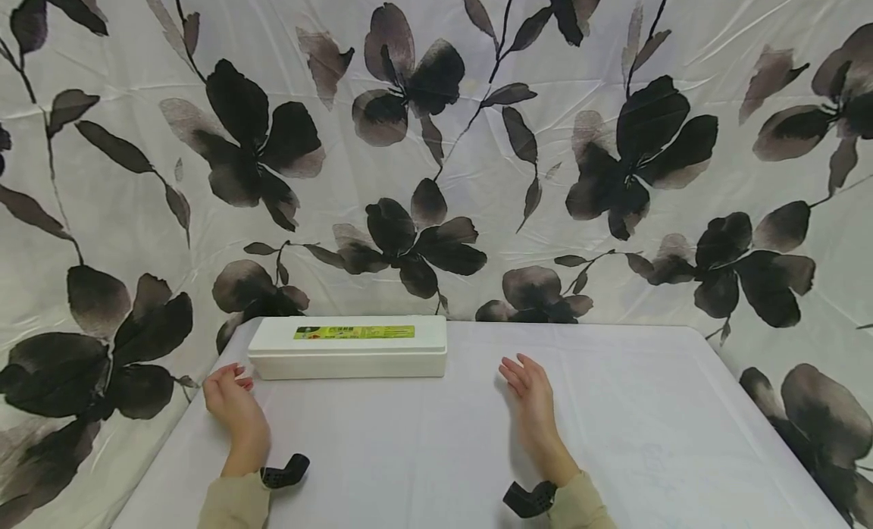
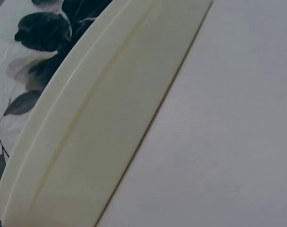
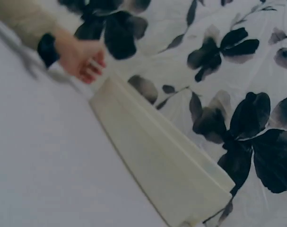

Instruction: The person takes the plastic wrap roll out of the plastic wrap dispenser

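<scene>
A long white lidded box (image 1: 351, 364) lies near the far edge of the table, left of the middle, its lid down. On the lid is a yellow-green label (image 1: 355, 332). Beside the box's left end is my left hand (image 1: 239, 419), fingers loosely bent and holding nothing; whether it touches the box is hard to tell. In the right wrist view this left hand (image 3: 82, 56) shows at the far end of the box (image 3: 152, 156). My right hand (image 1: 535, 408), its fingers relaxed, is held to the right of the box, apart from it. The left wrist view shows the box's side (image 2: 100, 118) but no fingers.
A white cloth covers the table (image 1: 409, 453). Right behind its far edge hangs a white curtain (image 1: 518, 233) with dark flowers. Each wrist wears a black camera mount, the left one (image 1: 286, 472) and the right one (image 1: 528, 500).
</scene>
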The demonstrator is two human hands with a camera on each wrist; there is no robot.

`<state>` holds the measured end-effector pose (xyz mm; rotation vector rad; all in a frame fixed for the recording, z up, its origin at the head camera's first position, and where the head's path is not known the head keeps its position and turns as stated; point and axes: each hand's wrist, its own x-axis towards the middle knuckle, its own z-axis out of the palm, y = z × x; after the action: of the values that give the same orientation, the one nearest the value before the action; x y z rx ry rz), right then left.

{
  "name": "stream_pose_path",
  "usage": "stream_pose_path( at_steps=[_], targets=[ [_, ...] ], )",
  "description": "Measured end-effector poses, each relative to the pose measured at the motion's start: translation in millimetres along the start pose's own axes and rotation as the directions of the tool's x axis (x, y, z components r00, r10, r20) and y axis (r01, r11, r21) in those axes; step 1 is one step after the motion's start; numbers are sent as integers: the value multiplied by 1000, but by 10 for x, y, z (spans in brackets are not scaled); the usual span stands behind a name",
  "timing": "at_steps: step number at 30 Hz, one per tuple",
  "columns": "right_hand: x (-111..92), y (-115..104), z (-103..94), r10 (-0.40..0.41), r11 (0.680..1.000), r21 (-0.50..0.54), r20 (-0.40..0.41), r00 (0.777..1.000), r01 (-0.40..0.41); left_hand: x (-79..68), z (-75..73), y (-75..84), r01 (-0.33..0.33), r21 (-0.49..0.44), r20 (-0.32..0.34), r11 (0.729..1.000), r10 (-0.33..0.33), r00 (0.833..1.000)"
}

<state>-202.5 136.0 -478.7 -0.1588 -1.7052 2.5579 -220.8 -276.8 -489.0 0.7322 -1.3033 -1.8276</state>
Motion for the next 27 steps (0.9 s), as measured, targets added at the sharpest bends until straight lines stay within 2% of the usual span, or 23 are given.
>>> stream_pose_path(
  at_steps=[4, 7, 9, 12, 14, 16, 21, 25, 27],
  targets=[
    [57, 63, 142, 18, 996, 86, -25, 1000, -16, 69, 33, -13, 17, -51, -95, 999, -22, 995],
    [94, 122, 250, 33, 981, 192, -7, 999, -31, 115, 46, -39, 46, -55, -98, 997, -51, 994],
    [120, 165, 316, 51, 950, 307, 18, 999, -54, 144, 60, -64, 52, -41, -83, 998, -55, 995],
    [178, 251, 404, 79, 866, 493, 33, 996, -85, 192, 85, -102, 78, 13, -32, 997, -78, 996],
    [219, 322, 473, 87, 824, 558, 39, 995, -94, 236, 88, -120, 90, 31, 1, 996, -90, 996],
    [263, 396, 549, 88, 803, 589, 35, 996, -91, 288, 86, -133, 101, 14, 29, 995, -101, 994],
    [349, 552, 722, 85, 805, 584, 52, 995, -99, 407, 44, -151, 108, -71, 78, 992, -102, 992],
    [410, 649, 780, 74, 814, 575, 45, 996, -86, 441, -14, -196, 105, 19, 200, 994, -106, 974],
    [441, 693, 792, 54, 823, 563, 52, 997, -74, 435, -35, -231, 70, 77, 266, 995, -89, 960]
  ],
)
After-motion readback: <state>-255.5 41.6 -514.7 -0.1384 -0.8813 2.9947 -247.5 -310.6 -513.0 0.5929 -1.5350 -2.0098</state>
